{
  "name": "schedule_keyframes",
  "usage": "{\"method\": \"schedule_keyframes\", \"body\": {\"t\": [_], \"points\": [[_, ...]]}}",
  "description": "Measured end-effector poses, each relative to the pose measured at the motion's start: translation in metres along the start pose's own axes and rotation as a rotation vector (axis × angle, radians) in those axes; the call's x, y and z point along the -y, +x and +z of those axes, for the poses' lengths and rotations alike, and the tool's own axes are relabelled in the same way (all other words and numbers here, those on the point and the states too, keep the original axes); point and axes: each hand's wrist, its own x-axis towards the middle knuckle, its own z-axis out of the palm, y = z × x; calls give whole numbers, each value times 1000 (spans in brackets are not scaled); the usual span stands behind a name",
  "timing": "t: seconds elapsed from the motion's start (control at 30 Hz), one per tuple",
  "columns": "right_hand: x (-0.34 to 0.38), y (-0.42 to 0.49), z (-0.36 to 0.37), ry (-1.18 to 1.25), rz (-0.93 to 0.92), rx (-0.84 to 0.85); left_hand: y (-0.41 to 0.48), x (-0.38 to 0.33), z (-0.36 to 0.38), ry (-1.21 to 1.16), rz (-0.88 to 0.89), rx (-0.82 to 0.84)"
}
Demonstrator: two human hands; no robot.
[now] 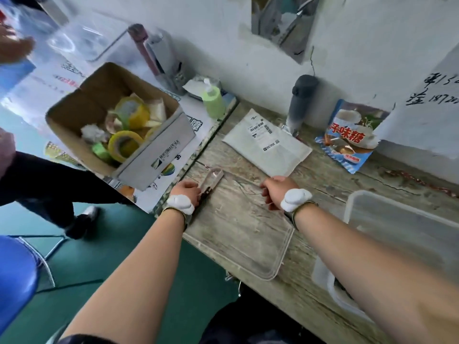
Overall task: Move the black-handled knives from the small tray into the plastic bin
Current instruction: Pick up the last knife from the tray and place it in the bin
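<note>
At the far left corner of the clear small tray (pixel 263 264), my left hand (pixel 186 191) was clamped on a black-handled knife (pixel 211 178), its blade pointing away from me. My right hand (pixel 274 191) curled at the tray's far edge; whether it gripped anything I could not tell. To my right sat the plastic bin (pixel 402 219)

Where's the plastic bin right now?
The plastic bin sits on the wooden table at the right of the head view, just right of the right hand and the clear small tray.
</note>
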Motion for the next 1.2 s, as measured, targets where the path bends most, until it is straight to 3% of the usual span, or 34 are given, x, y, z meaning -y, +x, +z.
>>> {"method": "schedule_keyframes", "body": {"t": [0.07,0.27,0.47,0.6,0.73,0.83,0.97,1.2], "points": [[-5,7,9,-22,22,-6,10,8,-5,219,50,-65],[-21,14,19,-50,78,6,28,31,4,695,182,-18],[-31,11,6,-94,60,-12,26,40,15,860,162,-38],[-29,4,-4,-51,14,-52,15,34,23,605,162,-32],[-19,-12,-18,40,-114,-104,-12,19,39,33,104,111],[-10,-23,-28,62,-186,-142,-39,0,50,-204,100,170],[-3,-43,-52,86,-233,-168,-73,-21,63,-371,97,213],[-8,-68,-103,132,-278,-209,-127,-47,92,-351,77,311]]}}
